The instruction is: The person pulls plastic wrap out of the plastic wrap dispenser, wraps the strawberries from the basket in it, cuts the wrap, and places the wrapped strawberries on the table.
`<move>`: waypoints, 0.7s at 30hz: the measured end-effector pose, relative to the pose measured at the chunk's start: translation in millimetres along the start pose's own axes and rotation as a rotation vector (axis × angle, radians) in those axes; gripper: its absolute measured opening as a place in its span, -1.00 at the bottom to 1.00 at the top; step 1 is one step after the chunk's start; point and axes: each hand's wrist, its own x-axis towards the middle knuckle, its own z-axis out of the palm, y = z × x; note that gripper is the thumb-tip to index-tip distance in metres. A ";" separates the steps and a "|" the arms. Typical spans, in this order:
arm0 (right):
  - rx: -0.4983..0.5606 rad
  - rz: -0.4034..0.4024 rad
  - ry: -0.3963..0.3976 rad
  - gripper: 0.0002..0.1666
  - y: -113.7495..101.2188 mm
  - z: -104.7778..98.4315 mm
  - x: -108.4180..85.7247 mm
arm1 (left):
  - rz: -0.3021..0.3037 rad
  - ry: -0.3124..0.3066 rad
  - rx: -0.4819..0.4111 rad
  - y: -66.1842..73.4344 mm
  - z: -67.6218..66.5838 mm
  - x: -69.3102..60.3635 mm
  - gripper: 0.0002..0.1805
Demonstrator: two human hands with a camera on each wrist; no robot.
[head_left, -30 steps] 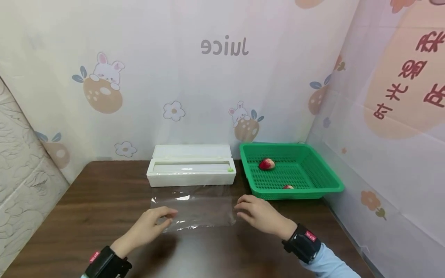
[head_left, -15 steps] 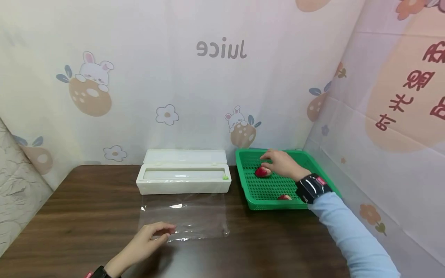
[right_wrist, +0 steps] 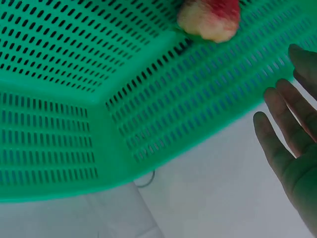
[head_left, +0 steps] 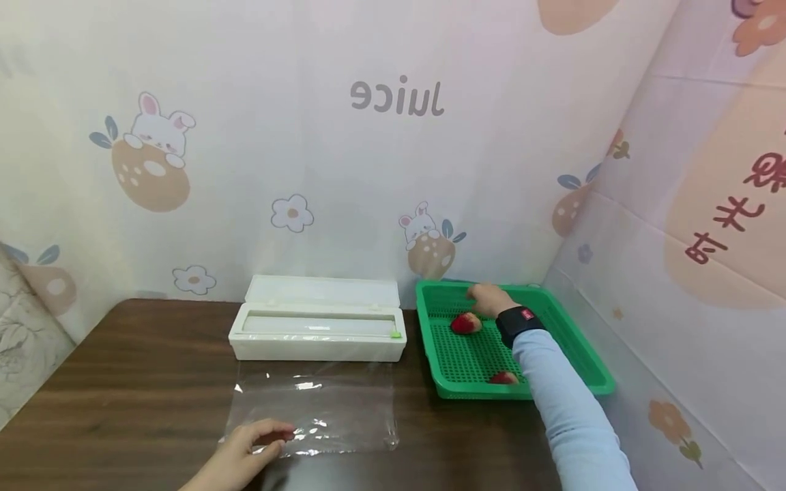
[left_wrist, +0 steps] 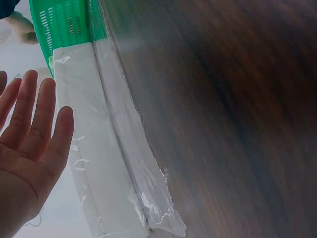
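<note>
A dark wood worktop is bounded at the back by a printed backdrop, with rabbits, flowers and mirrored "Juice" lettering shown. A white box is placed near the back of the worktop, its lid raised at the rear; a small green tab is seen at its right end. The basket, green and perforated, is set just beside the box on the right. Part of the basket's near right side is hidden by a light blue sleeve, which is passed over the near rim; a black band is worn at that wrist.

Two fruits are contained in the basket. The rear fruit is rested on the basket floor, towards the left; deep red is noted on its left and pale cream on its right, and a rounded cream-yellow end is recorded from the right wrist. The near fruit, similarly coloured, is partly hidden by the near rim.

The right hand is held over the basket, just behind and to the right of the rear fruit; its fingers are extended and nothing is grasped. Clear film, wrinkled and glossy along its near edge, is spread in front of the box. The left hand is positioned at the film's near left corner, fingers loosely extended, nothing grasped; whether the film is touched cannot be told.
</note>
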 end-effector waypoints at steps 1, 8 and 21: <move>0.005 0.011 -0.009 -0.61 -0.6 3.7 -0.9 | 0.018 0.009 0.004 -0.5 1.2 -1.3 -0.79; -0.004 0.035 -0.074 -0.56 2.4 27.2 -10.4 | 0.116 -0.007 -0.079 -9.4 14.5 -13.9 -0.78; -0.033 0.062 -0.065 -0.65 -2.7 44.8 -3.1 | 0.075 -0.017 -0.071 -4.1 13.7 -19.8 -0.79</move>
